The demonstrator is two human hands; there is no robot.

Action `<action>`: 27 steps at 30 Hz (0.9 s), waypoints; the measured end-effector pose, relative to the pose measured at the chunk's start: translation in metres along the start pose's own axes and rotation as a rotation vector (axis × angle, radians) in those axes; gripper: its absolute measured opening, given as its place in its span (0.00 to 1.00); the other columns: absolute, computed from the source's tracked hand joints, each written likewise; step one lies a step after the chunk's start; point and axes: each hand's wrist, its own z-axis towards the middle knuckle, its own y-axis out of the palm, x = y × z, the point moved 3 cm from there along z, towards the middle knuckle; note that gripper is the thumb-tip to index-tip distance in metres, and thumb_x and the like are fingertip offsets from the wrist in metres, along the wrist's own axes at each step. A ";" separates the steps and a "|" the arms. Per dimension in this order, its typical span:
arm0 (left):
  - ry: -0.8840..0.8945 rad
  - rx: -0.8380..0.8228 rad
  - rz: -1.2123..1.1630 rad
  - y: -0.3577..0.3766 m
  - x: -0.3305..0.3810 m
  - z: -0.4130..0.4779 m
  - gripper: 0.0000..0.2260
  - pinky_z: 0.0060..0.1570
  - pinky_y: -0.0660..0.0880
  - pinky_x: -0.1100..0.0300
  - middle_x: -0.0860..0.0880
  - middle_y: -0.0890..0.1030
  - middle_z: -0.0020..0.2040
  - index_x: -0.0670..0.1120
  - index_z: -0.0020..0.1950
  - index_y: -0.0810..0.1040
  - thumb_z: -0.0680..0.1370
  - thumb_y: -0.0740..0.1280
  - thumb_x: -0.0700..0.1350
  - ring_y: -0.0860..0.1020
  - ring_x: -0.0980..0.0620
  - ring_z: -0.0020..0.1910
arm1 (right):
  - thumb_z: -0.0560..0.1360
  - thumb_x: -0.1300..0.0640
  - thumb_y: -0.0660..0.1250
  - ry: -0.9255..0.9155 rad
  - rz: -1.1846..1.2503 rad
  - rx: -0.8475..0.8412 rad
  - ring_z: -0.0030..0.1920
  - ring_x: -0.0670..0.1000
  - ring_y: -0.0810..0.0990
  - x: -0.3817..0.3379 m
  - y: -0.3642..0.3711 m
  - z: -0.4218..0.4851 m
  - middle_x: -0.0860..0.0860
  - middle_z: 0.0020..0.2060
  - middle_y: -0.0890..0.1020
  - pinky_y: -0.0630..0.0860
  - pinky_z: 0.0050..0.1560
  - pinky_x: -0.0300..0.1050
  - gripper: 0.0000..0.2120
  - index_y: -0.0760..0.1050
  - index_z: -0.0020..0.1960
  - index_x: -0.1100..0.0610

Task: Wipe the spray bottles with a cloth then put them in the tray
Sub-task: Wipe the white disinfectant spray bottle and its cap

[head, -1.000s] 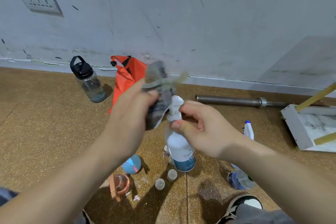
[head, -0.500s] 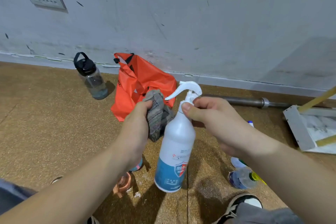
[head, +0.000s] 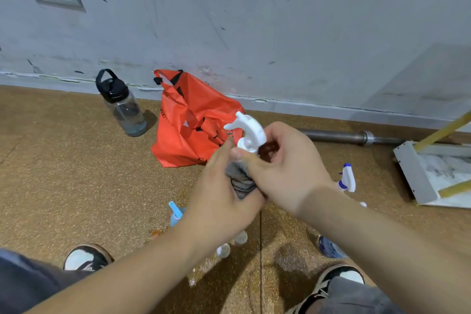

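Standing against the wall at left, a clear water bottle (head: 122, 107) with a black lid sits beside a crumpled orange bag (head: 188, 125). At centre, held above the floor, the left hand (head: 221, 201) curls around a grey cloth (head: 240, 181) wrapped on a white spray bottle (head: 249, 135), of which only the trigger head shows. The right hand (head: 288, 168) pinches the bottle's neck. Further right, a small blue-and-white sprayer (head: 348, 178) is on the floor near the white tray (head: 413, 173).

Head view, downward, near hands
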 end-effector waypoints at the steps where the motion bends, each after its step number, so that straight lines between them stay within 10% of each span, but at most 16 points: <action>1: -0.048 0.023 -0.095 -0.001 -0.002 0.001 0.21 0.50 0.79 0.56 0.53 0.84 0.51 0.43 0.63 0.76 0.71 0.74 0.42 0.84 0.55 0.51 | 0.70 0.38 0.76 -0.049 -0.050 0.029 0.38 0.46 0.77 -0.005 0.003 -0.003 0.44 0.38 0.79 0.77 0.42 0.49 0.17 0.73 0.41 0.47; 9: -0.039 -0.043 -0.487 -0.012 0.019 0.010 0.20 0.47 0.79 0.69 0.57 0.87 0.42 0.48 0.53 0.77 0.74 0.68 0.24 0.84 0.62 0.45 | 0.69 0.41 0.79 0.006 0.163 -0.087 0.39 0.44 0.82 -0.006 0.007 -0.002 0.48 0.39 0.84 0.82 0.45 0.47 0.15 0.80 0.42 0.51; 15: -0.084 -0.201 -0.406 -0.026 0.019 0.019 0.11 0.36 0.73 0.68 0.51 0.83 0.34 0.41 0.44 0.82 0.73 0.71 0.25 0.78 0.58 0.33 | 0.80 0.62 0.71 0.024 0.388 -0.242 0.34 0.43 0.79 0.001 -0.018 0.015 0.62 0.42 0.84 0.75 0.37 0.33 0.04 0.83 0.53 0.59; 20: -0.136 -0.357 -0.532 -0.034 0.020 0.022 0.11 0.43 0.79 0.56 0.36 0.85 0.44 0.37 0.45 0.85 0.65 0.68 0.32 0.81 0.44 0.40 | 0.83 0.58 0.67 -0.087 0.346 -0.339 0.52 0.49 0.85 0.004 -0.023 0.018 0.59 0.51 0.87 0.79 0.60 0.47 0.09 0.83 0.59 0.50; 23: -0.165 -0.456 -0.618 -0.032 0.021 0.019 0.16 0.43 0.80 0.55 0.34 0.84 0.45 0.36 0.48 0.83 0.61 0.69 0.33 0.82 0.41 0.41 | 0.83 0.60 0.65 -0.089 0.441 -0.398 0.53 0.44 0.86 0.006 -0.022 0.018 0.59 0.56 0.85 0.80 0.57 0.39 0.13 0.82 0.65 0.55; 27: -0.219 -0.546 -0.667 -0.029 0.016 0.014 0.18 0.47 0.81 0.54 0.35 0.85 0.46 0.32 0.47 0.83 0.60 0.70 0.38 0.83 0.40 0.44 | 0.83 0.61 0.65 -0.068 0.492 -0.442 0.41 0.41 0.84 0.008 -0.020 0.018 0.49 0.40 0.84 0.77 0.46 0.33 0.07 0.83 0.53 0.59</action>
